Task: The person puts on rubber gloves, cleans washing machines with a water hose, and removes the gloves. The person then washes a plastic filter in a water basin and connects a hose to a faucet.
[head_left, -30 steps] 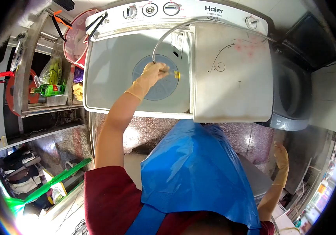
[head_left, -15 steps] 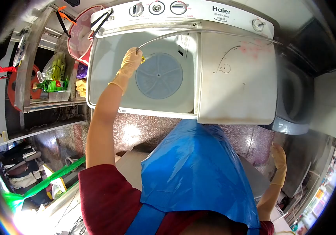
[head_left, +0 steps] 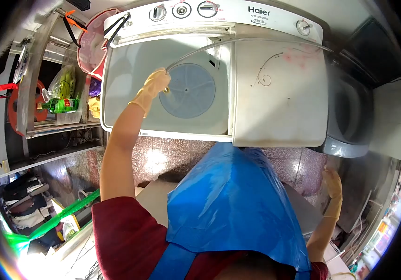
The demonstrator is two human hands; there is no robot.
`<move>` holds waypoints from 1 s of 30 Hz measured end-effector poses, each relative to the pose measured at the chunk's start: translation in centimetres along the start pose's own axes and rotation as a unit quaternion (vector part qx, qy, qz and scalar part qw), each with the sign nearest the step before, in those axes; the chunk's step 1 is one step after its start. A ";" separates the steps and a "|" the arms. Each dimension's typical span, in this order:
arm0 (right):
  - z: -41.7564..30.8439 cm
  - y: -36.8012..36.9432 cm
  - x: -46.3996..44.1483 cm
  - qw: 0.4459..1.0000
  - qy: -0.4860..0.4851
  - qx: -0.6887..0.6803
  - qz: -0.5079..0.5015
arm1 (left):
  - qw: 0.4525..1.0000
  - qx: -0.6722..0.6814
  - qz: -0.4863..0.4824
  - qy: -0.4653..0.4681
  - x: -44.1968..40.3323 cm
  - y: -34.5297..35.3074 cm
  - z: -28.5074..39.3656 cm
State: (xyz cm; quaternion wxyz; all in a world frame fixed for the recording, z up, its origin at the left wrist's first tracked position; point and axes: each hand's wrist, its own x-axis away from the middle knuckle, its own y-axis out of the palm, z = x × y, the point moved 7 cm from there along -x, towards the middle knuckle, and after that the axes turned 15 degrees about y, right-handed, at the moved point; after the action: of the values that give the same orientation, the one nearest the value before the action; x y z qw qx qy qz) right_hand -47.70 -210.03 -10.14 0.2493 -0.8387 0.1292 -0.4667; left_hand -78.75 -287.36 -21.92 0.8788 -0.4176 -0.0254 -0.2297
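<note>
My left hand (head_left: 152,89), in a pale yellow rubber glove, is closed around a thin clear hose (head_left: 237,40). Below the fingers the hose's yellowish end (head_left: 166,90) points into the open wash tub (head_left: 128,93) of a white twin-tub washing machine (head_left: 282,93). A round blue-grey pulsator (head_left: 187,91) lies at the tub's bottom. From my hand the hose arches over the lidded right side and off past the machine. My right hand (head_left: 333,185), gloved as well, hangs low at the right, apart from the machine. Its fingers are loosely bent with nothing visible in them.
Dials and a Haier label mark the control panel (head_left: 230,13). A pink basket (head_left: 90,51) stands left of the machine, beside a shelf with a green bottle (head_left: 62,106). A grey rounded appliance (head_left: 350,112) stands to the right. A blue apron (head_left: 237,200) covers my front.
My left hand has moved slightly down, toward the near side of the tub, bringing the hose end with it. The view has shifted a little. My right hand stays almost still.
</note>
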 end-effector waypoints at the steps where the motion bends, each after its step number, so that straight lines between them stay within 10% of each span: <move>1: 0.6 -0.2 -0.3 1.000 0.005 -0.010 -0.003 | 0.994 -0.036 0.071 -0.078 1.1 -2.6 3.6; 15: 0.0 0.2 1.4 0.999 0.022 0.031 -0.009 | 0.962 -0.143 0.202 -0.112 1.9 -6.4 6.8; 21: 1.4 0.0 0.0 0.998 -0.017 -0.048 -0.036 | 0.953 0.014 0.297 -0.063 1.3 -6.5 8.6; 30: 0.1 0.6 0.8 1.000 -0.008 -0.006 -0.021 | 0.953 0.221 0.068 -0.197 4.1 -2.0 9.3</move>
State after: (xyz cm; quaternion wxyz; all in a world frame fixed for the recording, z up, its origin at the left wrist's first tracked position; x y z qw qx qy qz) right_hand -47.22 -210.85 -9.93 0.2352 -0.8463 0.1128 -0.4645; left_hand -74.56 -283.11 -13.47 0.9402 -0.2502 -0.2200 -0.0714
